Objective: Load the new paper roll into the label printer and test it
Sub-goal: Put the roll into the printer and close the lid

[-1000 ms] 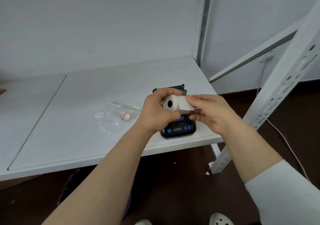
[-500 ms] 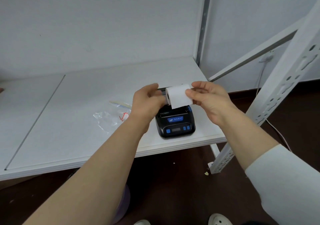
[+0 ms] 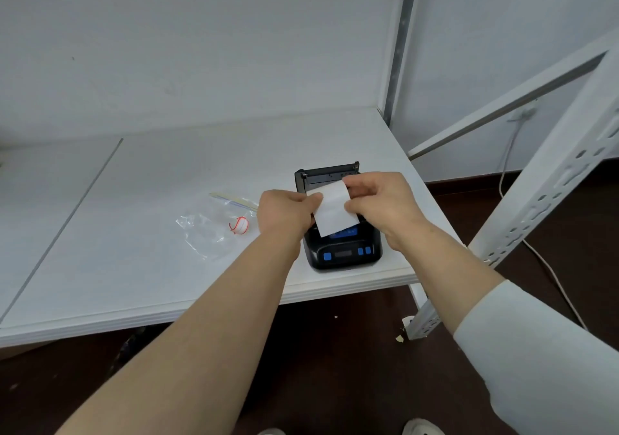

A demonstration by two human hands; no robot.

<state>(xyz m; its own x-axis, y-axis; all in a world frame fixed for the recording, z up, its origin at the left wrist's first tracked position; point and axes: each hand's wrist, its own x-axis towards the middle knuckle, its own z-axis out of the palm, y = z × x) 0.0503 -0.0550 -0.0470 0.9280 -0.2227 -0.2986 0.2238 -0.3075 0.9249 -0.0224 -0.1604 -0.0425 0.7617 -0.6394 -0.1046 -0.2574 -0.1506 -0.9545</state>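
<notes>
A small black label printer [image 3: 345, 255] with blue buttons stands at the front right corner of the white table [image 3: 167, 183], its lid [image 3: 330, 171] open at the back. Both hands hold the white paper roll [image 3: 333, 208] right over the printer's open bay. My left hand [image 3: 284, 212] grips the roll's left end and my right hand [image 3: 382, 205] grips its right end. A loose flap of paper hangs forward over the printer's front panel. The roll's body is mostly hidden behind my fingers.
A clear plastic zip bag [image 3: 214, 225] with a small red-and-white item [image 3: 238, 225] lies on the table left of the printer. A white perforated shelf post [image 3: 522, 220] rises at the right, with a white cable [image 3: 549, 270] on the dark floor behind it.
The roll has come down from in front of my chest to the printer's open bay. A length of paper has unrolled and now hangs over the printer's front.
</notes>
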